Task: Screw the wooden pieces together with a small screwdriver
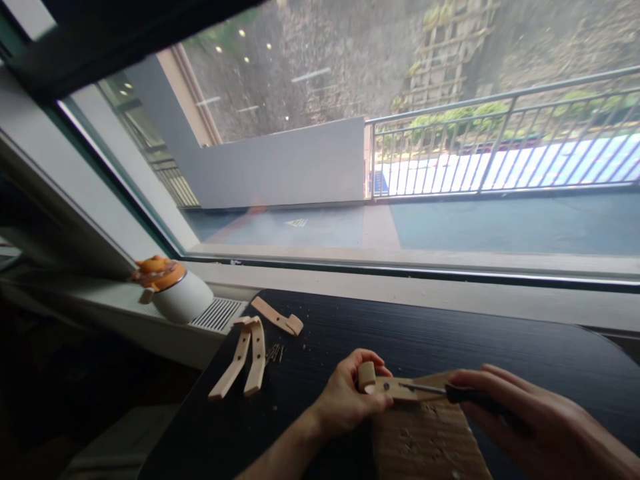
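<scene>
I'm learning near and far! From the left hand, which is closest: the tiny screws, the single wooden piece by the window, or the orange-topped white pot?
1. Screws, up-left on the dark table of the left hand.
2. Single wooden piece, farther back by the window.
3. Orange-topped pot, far left on the sill.

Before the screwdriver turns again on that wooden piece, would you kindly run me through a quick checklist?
1. Left hand grips the wooden piece firmly: ok, fingers wrapped round its rounded end.
2. Right hand holds the screwdriver by its dark handle: ok.
3. Tip seated in a screw head: cannot tell, too small to see.
4. Cardboard lies under the work on the black table: ok.
5. Spare wooden strips lie apart from the hands: ok.
6. Loose screws within view beside the strips: ok.
</scene>
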`<state>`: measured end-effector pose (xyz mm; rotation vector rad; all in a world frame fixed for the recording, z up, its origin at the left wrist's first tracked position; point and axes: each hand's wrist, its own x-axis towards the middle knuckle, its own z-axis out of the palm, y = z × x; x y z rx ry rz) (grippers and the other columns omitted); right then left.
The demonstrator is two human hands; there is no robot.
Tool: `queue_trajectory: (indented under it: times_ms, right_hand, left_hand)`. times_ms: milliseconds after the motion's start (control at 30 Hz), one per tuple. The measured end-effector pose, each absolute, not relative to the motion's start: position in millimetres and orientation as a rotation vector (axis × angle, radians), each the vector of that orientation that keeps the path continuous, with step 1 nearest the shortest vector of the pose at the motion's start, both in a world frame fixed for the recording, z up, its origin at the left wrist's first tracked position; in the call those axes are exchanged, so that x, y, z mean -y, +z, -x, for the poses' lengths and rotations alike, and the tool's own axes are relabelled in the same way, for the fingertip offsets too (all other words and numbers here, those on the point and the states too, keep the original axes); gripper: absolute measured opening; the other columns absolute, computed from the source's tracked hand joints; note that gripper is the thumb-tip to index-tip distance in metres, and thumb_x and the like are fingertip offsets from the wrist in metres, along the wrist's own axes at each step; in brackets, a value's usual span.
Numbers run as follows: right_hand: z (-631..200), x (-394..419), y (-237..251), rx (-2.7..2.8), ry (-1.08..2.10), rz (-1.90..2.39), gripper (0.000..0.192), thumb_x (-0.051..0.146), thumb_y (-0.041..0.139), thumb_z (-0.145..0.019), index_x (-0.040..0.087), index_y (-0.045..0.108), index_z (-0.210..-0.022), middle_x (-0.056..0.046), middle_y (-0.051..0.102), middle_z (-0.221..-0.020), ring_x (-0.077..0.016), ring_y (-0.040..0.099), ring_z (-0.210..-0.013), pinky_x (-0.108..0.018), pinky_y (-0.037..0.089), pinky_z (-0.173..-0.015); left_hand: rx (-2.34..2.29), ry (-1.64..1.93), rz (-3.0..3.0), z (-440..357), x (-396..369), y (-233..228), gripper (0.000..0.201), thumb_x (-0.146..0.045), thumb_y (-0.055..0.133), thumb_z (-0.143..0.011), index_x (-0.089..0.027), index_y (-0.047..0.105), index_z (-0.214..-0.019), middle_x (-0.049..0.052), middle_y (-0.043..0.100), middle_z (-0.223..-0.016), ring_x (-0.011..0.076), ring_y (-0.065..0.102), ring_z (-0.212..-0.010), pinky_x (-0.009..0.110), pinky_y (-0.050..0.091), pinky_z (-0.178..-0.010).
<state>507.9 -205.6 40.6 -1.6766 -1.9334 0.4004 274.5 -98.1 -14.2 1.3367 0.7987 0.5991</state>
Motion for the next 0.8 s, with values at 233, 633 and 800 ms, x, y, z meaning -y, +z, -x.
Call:
queue_trajectory:
  times_ms: [233, 633, 800]
  right_hand:
    - [-476.8, 176.0, 100.0, 2.481, 0.024, 1.539, 0.019, 0.016, 0.048, -0.089, 0.027, 0.064, -0.084, 0.002, 0.063, -0.069, -0.0143, 0.061, -0.053, -0.024, 0.040, -0.046]
    - [-452.4, 149.5, 121.2, 2.726, -0.170, 1.381, 0.023, 0.001, 0.050, -0.070, 0.023, 0.056, -0.068, 0.002, 0.058, -0.058, -0.0128, 0.053, -0.040, -0.024, 0.028, -0.039]
    - [-448.7, 147.6, 121.2, 2.725, -0.136, 1.395, 0.024, 0.000, 0.051, -0.068, 0.023, 0.057, -0.068, 0.001, 0.059, -0.060, -0.0134, 0.053, -0.043, -0.025, 0.028, -0.042]
  left_hand:
    - [-0.803, 0.678, -1.497, -276.2, 93.5, -22.7, 0.022, -0.018, 0.075, -0.059, -0.014, 0.069, -0.080, 0.001, 0.062, -0.079, 0.0120, 0.053, -0.070, 0.022, 0.043, -0.063]
    - [-0.620, 0.839, -1.582, -274.0, 90.8, -31.6, 0.007, -0.016, 0.072, -0.066, -0.015, 0.069, -0.071, 0.005, 0.070, -0.086, 0.0173, 0.062, -0.084, 0.028, 0.048, -0.080]
    - [-0.621, 0.838, -1.593, -274.3, 91.6, -32.8, 0.007, -0.015, 0.073, -0.067, -0.015, 0.070, -0.073, 0.005, 0.070, -0.087, 0.0173, 0.062, -0.085, 0.028, 0.047, -0.082]
